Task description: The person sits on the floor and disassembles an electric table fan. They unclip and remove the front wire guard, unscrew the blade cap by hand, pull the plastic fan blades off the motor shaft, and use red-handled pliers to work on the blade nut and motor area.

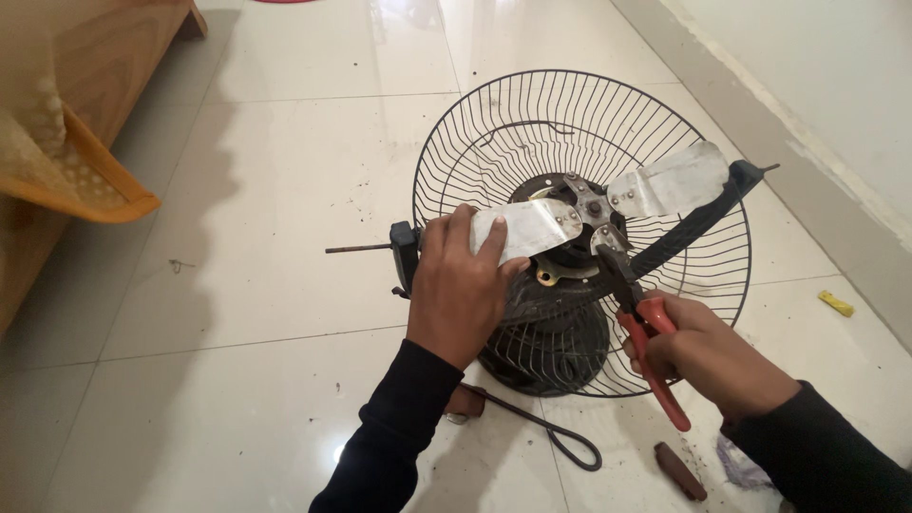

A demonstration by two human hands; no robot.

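A fan lies on the tiled floor with its black wire guard [494,123] facing up. Metal fan blades [670,180] spread from a dark hub [591,204] at the guard's centre. My left hand [458,285] grips the near left blade [532,226], thumb on top. My right hand [708,351] holds red-handled pliers [651,342]; their dark jaws reach up to the hub area beside a lower blade. Both arms wear dark sleeves.
A wooden piece of furniture with orange-trimmed cloth [66,152] stands at the left. A black cord [560,437] loops on the floor below the fan. A small brown piece [679,470] and a yellow scrap [836,303] lie on the tiles. A wall [836,85] runs along the right.
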